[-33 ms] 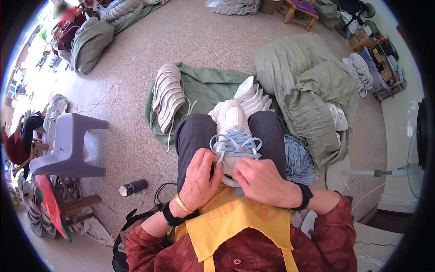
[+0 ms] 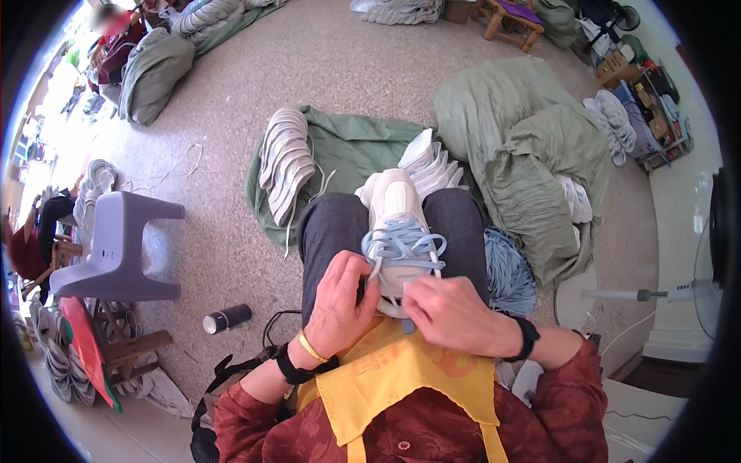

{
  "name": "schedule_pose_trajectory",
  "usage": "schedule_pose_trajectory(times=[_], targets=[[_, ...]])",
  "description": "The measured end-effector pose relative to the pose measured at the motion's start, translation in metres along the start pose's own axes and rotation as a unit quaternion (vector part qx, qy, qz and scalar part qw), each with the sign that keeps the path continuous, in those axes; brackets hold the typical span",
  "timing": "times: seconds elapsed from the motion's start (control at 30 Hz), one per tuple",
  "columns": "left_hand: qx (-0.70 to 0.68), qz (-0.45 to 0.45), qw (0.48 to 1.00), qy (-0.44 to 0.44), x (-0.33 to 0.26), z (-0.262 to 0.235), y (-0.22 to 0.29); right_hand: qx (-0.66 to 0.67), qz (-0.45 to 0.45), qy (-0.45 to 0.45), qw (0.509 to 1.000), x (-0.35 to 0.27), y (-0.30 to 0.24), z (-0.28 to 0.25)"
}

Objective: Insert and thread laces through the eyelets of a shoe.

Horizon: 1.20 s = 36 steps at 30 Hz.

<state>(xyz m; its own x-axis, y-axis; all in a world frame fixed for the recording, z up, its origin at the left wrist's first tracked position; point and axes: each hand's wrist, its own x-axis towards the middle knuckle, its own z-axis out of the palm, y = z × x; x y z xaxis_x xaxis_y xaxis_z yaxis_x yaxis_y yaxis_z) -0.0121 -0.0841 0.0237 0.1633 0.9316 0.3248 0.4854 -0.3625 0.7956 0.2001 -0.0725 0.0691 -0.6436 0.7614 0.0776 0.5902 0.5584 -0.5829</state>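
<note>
A white sneaker [image 2: 392, 198] lies across my lap, its toe pointing away from me. Pale blue laces [image 2: 403, 241] run through its eyelets and stand in loose loops on both sides. My left hand [image 2: 340, 299] is closed on the left edge of the shoe's opening, thumb and forefinger pinched together by the eyelet edge. At the right of the opening, my right hand [image 2: 450, 312] has its fingers curled together beside the tongue [image 2: 403, 279]; what they pinch is hidden. A yellow apron [image 2: 409, 378] covers my front, below the shoe's heel.
On green cloth [image 2: 355, 131] ahead stand nested white shoe uppers [image 2: 284, 158] and more white shoes [image 2: 432, 166]. Blue laces [image 2: 508, 274] are bundled by my right leg, near big green sacks [image 2: 532, 154]. A purple-grey chair [image 2: 116, 247], a dark cylinder [image 2: 227, 319] and a fan [image 2: 687, 291] stand around.
My right hand has shifted slightly right and toward me, uncovering more of the tongue. The left lace loop sits a little closer in. My left hand stays put.
</note>
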Motion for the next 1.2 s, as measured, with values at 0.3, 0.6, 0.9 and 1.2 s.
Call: schedule_pose_trajectory(times=[0.3,0.6,0.9,1.2], targets=[[-0.030,-0.034,0.999,0.014,0.003,0.003,0.004,0.196,0.123,-0.021,0.973,-0.039,0.020,-0.029],[-0.007,-0.041,0.999,-0.005,0.001,0.002,0.007,0.160,0.163,0.100,0.968,-0.029,0.037,-0.002],[0.102,0.103,0.989,-0.004,-0.002,-0.002,0.015,0.101,0.116,0.152,0.976,-0.022,0.041,0.003],[0.148,0.137,0.968,-0.146,-0.009,0.000,0.035,0.152,0.100,0.158,0.971,0.009,0.027,-0.018]])
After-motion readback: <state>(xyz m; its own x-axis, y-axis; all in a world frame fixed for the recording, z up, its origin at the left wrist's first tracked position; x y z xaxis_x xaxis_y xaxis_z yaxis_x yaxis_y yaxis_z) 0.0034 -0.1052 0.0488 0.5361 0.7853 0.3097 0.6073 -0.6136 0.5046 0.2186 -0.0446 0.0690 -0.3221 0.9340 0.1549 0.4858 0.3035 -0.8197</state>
